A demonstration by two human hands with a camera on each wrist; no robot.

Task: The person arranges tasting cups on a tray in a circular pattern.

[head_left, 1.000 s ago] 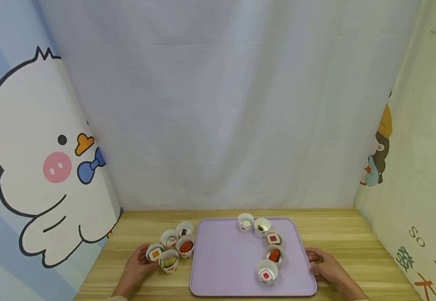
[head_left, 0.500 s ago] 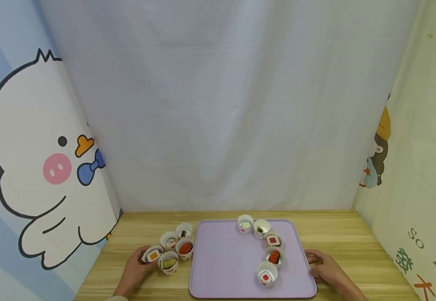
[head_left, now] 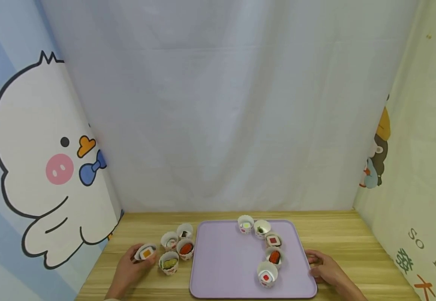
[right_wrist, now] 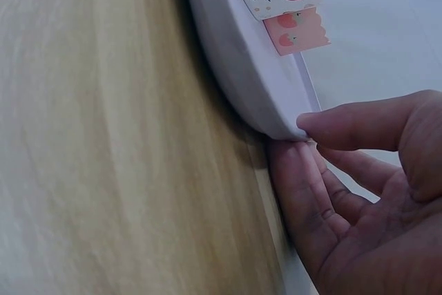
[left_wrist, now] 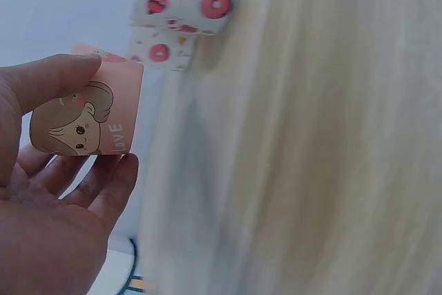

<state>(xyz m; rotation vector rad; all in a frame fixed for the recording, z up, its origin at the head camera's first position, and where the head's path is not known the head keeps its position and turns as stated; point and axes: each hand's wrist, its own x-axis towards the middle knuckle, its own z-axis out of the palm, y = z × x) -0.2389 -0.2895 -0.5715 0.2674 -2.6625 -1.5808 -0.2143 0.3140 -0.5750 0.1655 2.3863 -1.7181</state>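
My left hand [head_left: 128, 269] grips a small paper baking cup [left_wrist: 117, 112], pink with a cartoon girl and the word LOVE, thumb on one side and fingers on the other. Inside this cup sits a sushi roll [head_left: 148, 252] with an orange square centre. Several more cups with sushi pieces stand just to its right, the nearest holding a green-topped piece [head_left: 170, 263]. At the right side of a lilac tray [head_left: 221, 259], my right hand [head_left: 327, 267] pinches the rim, thumb on top and fingers beneath the edge.
On the tray's right half, several cups form a curved row, from one with a pale green-centred piece [head_left: 245, 225] to one with a red-centred roll [head_left: 266, 277]. The wooden table [head_left: 338, 234] ends at a grey curtain [head_left: 218, 125]. Printed cloths flank both sides.
My left hand has drawn the cup with the orange-centred roll left, away from the cluster of cups. My right hand stays at the tray's edge.
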